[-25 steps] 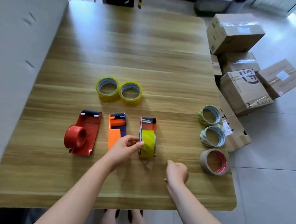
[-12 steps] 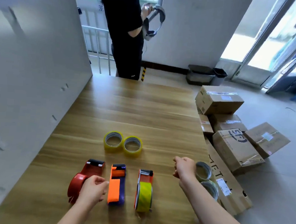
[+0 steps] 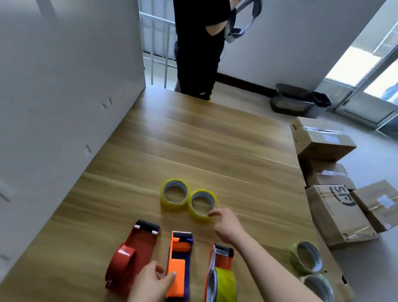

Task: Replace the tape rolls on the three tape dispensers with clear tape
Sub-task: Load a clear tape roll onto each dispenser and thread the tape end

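Observation:
Three tape dispensers lie in a row on the wooden table (image 3: 216,152): a red one (image 3: 132,252), an orange and blue one (image 3: 179,262), and an orange one (image 3: 221,277) carrying a yellow-green roll. Two clear yellowish tape rolls lie flat behind them, the left roll (image 3: 174,194) and the right roll (image 3: 202,204). My right hand (image 3: 227,224) reaches to the right roll, fingertips at its near rim, fingers apart. My left hand (image 3: 152,286) rests against the orange and blue dispenser's near left side, thumb touching it.
Two used greenish rolls (image 3: 306,257) sit at the table's right edge. Cardboard boxes (image 3: 337,214) are stacked on the floor to the right. A white wall panel (image 3: 54,117) runs along the left. A person in black (image 3: 198,44) stands beyond the far end.
My right hand moved left to the right clear roll. My left hand shifted from the red dispenser to the orange and blue one. The view tilted a little upward.

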Demonstrator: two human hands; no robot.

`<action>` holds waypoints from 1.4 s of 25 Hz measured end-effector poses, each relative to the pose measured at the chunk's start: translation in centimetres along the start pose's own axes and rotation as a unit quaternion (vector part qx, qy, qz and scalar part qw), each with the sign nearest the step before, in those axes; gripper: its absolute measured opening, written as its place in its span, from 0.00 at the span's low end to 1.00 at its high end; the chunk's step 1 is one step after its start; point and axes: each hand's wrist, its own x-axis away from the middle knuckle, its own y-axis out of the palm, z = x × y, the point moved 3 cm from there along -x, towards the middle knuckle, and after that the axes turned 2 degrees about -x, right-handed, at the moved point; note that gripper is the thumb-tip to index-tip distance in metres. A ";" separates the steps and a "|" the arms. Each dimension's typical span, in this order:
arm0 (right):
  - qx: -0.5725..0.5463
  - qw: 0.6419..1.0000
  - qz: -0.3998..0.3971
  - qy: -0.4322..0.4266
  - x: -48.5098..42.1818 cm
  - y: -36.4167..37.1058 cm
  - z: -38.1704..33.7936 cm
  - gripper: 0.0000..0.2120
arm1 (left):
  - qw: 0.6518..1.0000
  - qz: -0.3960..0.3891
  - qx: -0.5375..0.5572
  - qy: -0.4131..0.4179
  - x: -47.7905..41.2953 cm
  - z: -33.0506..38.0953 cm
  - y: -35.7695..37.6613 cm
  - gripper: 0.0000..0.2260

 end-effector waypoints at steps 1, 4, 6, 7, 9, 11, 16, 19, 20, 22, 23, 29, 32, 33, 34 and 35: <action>0.022 1.000 -0.012 -0.007 -1.0 0.7 0.0 0.23 | 1.000 -0.005 -0.008 0.006 -0.5 -0.2 0.1 0.11; 0.046 0.999 -0.015 -0.001 -3.1 1.8 0.0 0.25 | 0.999 -0.035 -0.010 0.016 -1.3 -1.2 1.0 0.11; 0.039 0.999 0.007 0.008 -3.7 2.4 0.5 0.22 | 0.998 -0.049 0.021 0.022 -1.5 -1.7 1.6 0.09; 0.041 0.999 0.020 0.000 -3.9 2.6 0.7 0.20 | 0.997 -0.060 0.039 0.025 -1.5 -1.8 1.8 0.09; 0.040 0.998 0.034 -0.020 -4.3 2.9 1.1 0.16 | 0.993 -0.083 0.082 0.021 -1.6 -1.7 2.2 0.11; -0.004 0.998 0.055 -0.032 -4.3 3.0 1.0 0.12 | 0.986 -0.091 0.139 0.015 -1.5 -1.4 2.0 0.08; -0.219 0.971 0.091 -0.023 -0.4 0.1 -0.1 0.13 | 0.974 -0.091 0.207 0.035 -0.2 1.3 0.3 0.08; -0.451 0.892 0.026 0.012 3.7 -1.6 -0.9 0.12 | 0.957 -0.095 0.274 0.028 0.7 4.2 -0.6 0.08; -0.500 0.866 0.010 0.019 4.9 -1.9 -1.0 0.11 | 0.951 -0.093 0.292 0.028 1.0 5.1 -0.8 0.07; -0.562 0.827 -0.009 0.023 7.6 -2.1 -0.8 0.09 | 0.949 -0.082 0.303 0.042 1.8 6.9 -1.3 0.07; -0.588 0.808 -0.015 0.021 8.8 -2.0 -0.5 0.09 | 0.949 -0.075 0.302 0.051 2.3 7.7 -1.6 0.07; -0.720 0.690 -0.061 0.050 14.0 2.4 0.6 0.19 | 0.932 -0.067 0.353 0.053 3.7 7.9 -2.6 0.08; -0.731 0.677 -0.060 0.054 14.9 5.1 0.4 0.25 | 0.917 -0.094 0.387 0.031 3.9 6.7 -2.0 0.08; -0.732 0.677 -0.056 0.049 15.1 5.7 0.3 0.27 | 0.910 -0.111 0.399 0.025 4.1 6.4 -1.8 0.07; -0.730 0.681 -0.050 0.043 15.2 6.1 0.3 0.28 | 0.904 -0.128 0.408 0.022 4.3 6.3 -1.7 0.07; -0.726 0.685 -0.045 0.037 15.3 6.4 0.3 0.27 | 0.899 -0.142 0.413 0.022 4.5 6.1 -1.6 0.06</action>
